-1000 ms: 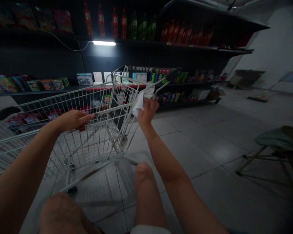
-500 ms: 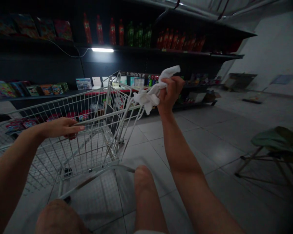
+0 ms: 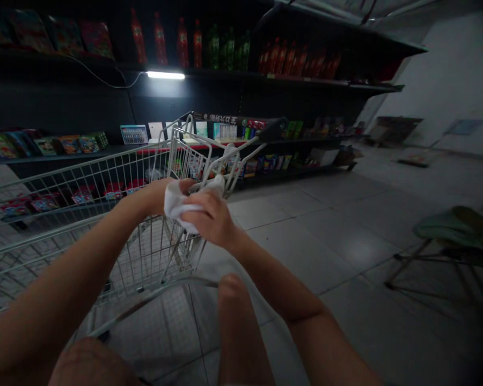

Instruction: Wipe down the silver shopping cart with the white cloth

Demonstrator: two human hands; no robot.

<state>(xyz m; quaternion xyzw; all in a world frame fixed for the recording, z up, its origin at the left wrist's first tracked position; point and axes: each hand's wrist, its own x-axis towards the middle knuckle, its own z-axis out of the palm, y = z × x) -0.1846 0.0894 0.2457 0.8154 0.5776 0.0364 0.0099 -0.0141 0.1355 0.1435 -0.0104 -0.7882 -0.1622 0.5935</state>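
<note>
A wire shopping cart (image 3: 145, 252) stands before my knees, its dark handle (image 3: 237, 122) toward the shelves. Bunched in my right hand (image 3: 215, 214) is a white cloth (image 3: 177, 202), the fingers bent over it at the cart's near top rail by the handle end. My left hand (image 3: 158, 195) is at the same stretch of rail, just left of the cloth. The cloth covers most of its fingers, so whether they grip the rail or the cloth is hidden.
Dark store shelves (image 3: 84, 88) run behind the cart, bearing red bottles (image 3: 160, 40), green bottles (image 3: 227, 48) and boxed goods. A lamp tube (image 3: 166, 75) glows under the upper shelf. A green folding stool (image 3: 454, 230) stands on the tiled floor (image 3: 326, 230) at right.
My right hand has brought the cloth down and left from beside the handle to the near rail. My left hand has slid right along that rail, meeting the cloth. The handle shows now.
</note>
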